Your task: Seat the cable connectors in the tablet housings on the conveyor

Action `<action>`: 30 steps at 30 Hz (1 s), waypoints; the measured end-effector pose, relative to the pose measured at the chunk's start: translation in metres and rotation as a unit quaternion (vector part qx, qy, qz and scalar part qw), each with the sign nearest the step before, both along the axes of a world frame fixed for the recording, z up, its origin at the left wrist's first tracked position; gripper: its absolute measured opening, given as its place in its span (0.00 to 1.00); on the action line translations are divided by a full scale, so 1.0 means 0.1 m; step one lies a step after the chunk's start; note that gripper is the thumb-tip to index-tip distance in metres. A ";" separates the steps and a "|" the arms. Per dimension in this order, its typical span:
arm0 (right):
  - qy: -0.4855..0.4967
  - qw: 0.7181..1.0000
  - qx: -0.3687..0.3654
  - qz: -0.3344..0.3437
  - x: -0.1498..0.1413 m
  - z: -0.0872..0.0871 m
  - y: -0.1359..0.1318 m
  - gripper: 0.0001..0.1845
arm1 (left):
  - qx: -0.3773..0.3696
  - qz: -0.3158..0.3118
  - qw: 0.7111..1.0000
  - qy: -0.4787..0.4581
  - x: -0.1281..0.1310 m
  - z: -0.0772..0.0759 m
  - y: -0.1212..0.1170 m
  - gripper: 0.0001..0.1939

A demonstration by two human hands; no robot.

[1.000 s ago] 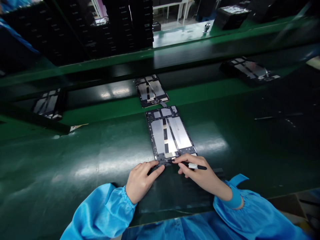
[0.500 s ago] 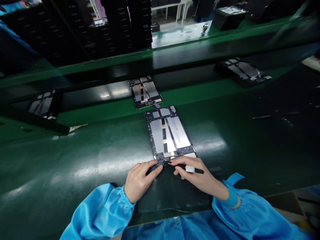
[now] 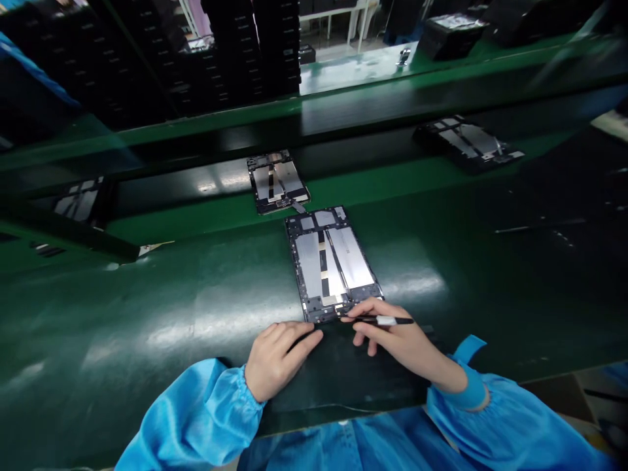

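Observation:
An opened tablet [image 3: 333, 261], its silver inner plates and black ribbon cable showing, lies in front of me on the green bench. My left hand [image 3: 279, 356] rests at its near left corner, fingers stretched out with the fingertips by the edge; nothing is seen in them. Pinched in my right hand [image 3: 392, 333] is a pair of slim black tweezers [image 3: 386, 320] with a white band. Their tips point left at the tablet's near edge, partly hidden by my fingers.
Behind, a dark conveyor belt [image 3: 343, 150] carries another opened tablet [image 3: 277, 180], with more at the right [image 3: 471, 140] and left [image 3: 78, 203]. A green post [image 3: 98, 242] slants in from the left. Black stacked trays [image 3: 235, 59] stand beyond.
My right hand with the tweezers has shifted slightly right. The left fingertips have drawn back a little from the tablet's corner. The tablets on the belt have moved left.

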State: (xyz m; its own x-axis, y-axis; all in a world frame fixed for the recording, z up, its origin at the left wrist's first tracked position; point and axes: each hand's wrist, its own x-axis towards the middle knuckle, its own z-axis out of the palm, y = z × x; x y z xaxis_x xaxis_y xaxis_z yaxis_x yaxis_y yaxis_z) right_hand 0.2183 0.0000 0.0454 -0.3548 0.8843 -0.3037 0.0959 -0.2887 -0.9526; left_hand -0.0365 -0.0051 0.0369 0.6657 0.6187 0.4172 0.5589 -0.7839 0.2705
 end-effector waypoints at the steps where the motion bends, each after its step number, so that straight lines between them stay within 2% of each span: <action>1: 0.006 1.000 -0.016 -0.012 0.04 -0.02 -0.02 0.15 | 0.004 -0.011 1.000 0.002 0.01 0.00 -0.02 0.15; 4: 0.016 0.999 -0.042 -0.030 0.10 -0.07 -0.09 0.18 | 0.022 0.006 0.999 0.038 0.05 0.00 -0.04 0.17; 7: 0.014 0.999 -0.037 -0.029 0.08 -0.09 -0.15 0.19 | 0.031 0.035 0.997 0.061 0.07 -0.01 -0.01 0.17; 14: -0.008 0.999 -0.031 0.030 0.03 -0.08 -0.22 0.17 | 0.044 0.060 0.992 0.103 0.10 0.01 0.01 0.16; 21: 0.000 0.999 -0.047 0.026 0.06 -0.07 -0.25 0.17 | 0.001 0.103 0.991 0.081 0.22 0.03 -0.04 0.14; 30: -0.051 0.998 -0.023 0.013 0.12 -0.06 -0.24 0.15 | 0.009 0.106 0.991 0.085 0.20 0.02 -0.08 0.16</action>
State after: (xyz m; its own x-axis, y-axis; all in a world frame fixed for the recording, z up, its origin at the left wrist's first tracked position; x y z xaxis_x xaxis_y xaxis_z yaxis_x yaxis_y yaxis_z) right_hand 0.2300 -0.0237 0.0395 -0.3417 0.8599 -0.3792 0.1997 -0.3279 -0.9234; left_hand -0.0166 -0.0134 0.0391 0.5825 0.7458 0.3233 0.7480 -0.6475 0.1458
